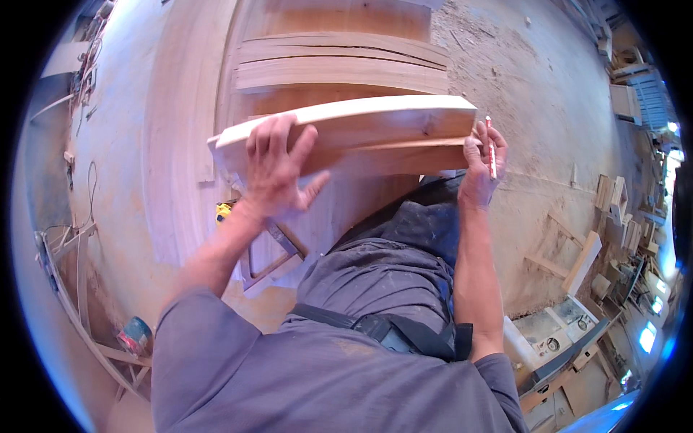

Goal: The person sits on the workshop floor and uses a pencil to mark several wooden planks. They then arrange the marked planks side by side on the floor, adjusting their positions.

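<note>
Both hands are well apart: the left hand, fingers spread, lies against the left part of two long, pale-brown wooden beams; the right hand pinches a slim red-and-white pencil at their right end. Crosswise before the torso, the beams look stiff, fairly heavy, dry rather than slippery; gripping near both ends seems safest.

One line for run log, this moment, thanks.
left hand: spread at long brown wooden boards; right hand: at boards' right end, holding slim red-and-white stick
</note>
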{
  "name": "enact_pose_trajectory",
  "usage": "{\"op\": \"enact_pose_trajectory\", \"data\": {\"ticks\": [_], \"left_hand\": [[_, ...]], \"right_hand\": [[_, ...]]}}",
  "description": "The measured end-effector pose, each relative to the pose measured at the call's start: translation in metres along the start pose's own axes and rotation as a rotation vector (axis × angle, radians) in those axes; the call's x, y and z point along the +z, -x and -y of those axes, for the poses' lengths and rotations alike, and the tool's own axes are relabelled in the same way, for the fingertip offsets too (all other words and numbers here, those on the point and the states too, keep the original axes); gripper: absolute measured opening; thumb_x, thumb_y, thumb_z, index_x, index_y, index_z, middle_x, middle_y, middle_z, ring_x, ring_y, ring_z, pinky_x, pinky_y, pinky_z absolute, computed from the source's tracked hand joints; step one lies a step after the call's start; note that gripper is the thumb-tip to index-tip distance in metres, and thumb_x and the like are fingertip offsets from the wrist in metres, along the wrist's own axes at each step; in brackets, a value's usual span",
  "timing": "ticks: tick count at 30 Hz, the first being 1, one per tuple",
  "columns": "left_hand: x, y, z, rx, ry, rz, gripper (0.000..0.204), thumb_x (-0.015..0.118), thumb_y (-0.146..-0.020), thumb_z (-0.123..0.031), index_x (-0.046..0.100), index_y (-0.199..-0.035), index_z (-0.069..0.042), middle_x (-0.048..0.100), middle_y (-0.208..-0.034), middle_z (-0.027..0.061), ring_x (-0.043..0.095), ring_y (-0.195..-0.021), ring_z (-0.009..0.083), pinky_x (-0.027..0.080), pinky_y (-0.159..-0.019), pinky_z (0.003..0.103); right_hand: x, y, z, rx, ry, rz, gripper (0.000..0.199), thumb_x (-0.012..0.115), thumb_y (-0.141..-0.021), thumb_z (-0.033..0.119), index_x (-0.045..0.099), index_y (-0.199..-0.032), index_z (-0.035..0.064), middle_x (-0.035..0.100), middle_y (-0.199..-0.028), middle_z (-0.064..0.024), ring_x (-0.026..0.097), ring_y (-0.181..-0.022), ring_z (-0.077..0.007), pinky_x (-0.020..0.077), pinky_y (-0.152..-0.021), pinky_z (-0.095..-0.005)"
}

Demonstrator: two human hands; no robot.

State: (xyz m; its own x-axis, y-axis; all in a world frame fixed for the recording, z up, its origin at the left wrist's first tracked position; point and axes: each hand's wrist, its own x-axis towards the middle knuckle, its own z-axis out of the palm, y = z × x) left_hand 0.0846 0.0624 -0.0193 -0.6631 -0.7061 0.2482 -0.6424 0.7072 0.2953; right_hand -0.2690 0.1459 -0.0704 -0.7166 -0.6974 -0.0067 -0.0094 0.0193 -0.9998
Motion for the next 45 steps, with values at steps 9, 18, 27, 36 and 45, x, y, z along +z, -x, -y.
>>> {"op": "enact_pose_trajectory", "data": {"ticks": [9, 18, 27, 36, 45], "left_hand": [[0.022, -0.068, 0.051, -0.031, 0.164, 0.292, 0.074, 0.082, -0.083, -0.027, 0.052, -0.146, -0.004, 0.062, -0.119, 0.0156, 0.057, -0.119, 0.0344, 0.045, -0.105, 0.044], [-0.010, -0.099, 0.053, -0.222, 0.316, 0.372, 0.098, 0.085, -0.076, -0.019, 0.035, -0.159, -0.002, 0.064, -0.133, 0.0272, 0.059, -0.126, 0.0428, 0.046, -0.109, 0.046], [0.005, -0.089, 0.047, 0.105, 0.420, 0.462, 0.091, 0.086, -0.079, -0.029, 0.043, -0.155, -0.004, 0.060, -0.140, 0.0235, 0.056, -0.131, 0.0415, 0.042, -0.113, 0.046], [0.004, -0.091, 0.017, 0.223, 0.151, 0.579, 0.118, 0.095, -0.062, -0.042, 0.038, -0.159, -0.009, 0.056, -0.131, 0.0230, 0.053, -0.123, 0.0401, 0.041, -0.111, 0.049], [-0.002, -0.094, 0.027, 0.145, 0.230, 0.680, 0.124, 0.097, -0.057, -0.041, 0.037, -0.161, -0.013, 0.058, -0.120, 0.0180, 0.056, -0.111, 0.0341, 0.042, -0.099, 0.042]], "right_hand": [[-0.006, 0.039, 0.007, -0.084, 0.437, 0.040, 0.043, 0.072, -0.088, -0.001, 0.057, -0.128, 0.0021, 0.063, -0.129, -0.0138, 0.057, -0.128, -0.0264, 0.0397, -0.115, -0.0387], [-0.019, 0.040, 0.002, -0.074, 0.290, 0.093, 0.047, 0.071, -0.087, -0.005, 0.056, -0.132, 0.0035, 0.061, -0.139, -0.0135, 0.055, -0.134, -0.0248, 0.0383, -0.118, -0.0384], [-0.023, 0.034, -0.009, 0.177, -0.060, -0.092, 0.047, 0.072, -0.091, -0.004, 0.053, -0.133, 0.0040, 0.062, -0.134, -0.0096, 0.058, -0.126, -0.0198, 0.0421, -0.113, -0.0351], [-0.046, -0.021, -0.039, 0.569, -0.374, 0.175, 0.053, 0.055, -0.106, 0.040, 0.053, -0.145, 0.0046, 0.063, -0.141, -0.0132, 0.059, -0.129, -0.0266, 0.0425, -0.114, -0.0416], [-0.043, -0.013, -0.055, 0.649, -0.253, 0.111, 0.052, 0.050, -0.106, 0.039, 0.057, -0.143, 0.0022, 0.065, -0.140, -0.0140, 0.062, -0.127, -0.0287, 0.0454, -0.113, -0.0426]]}}
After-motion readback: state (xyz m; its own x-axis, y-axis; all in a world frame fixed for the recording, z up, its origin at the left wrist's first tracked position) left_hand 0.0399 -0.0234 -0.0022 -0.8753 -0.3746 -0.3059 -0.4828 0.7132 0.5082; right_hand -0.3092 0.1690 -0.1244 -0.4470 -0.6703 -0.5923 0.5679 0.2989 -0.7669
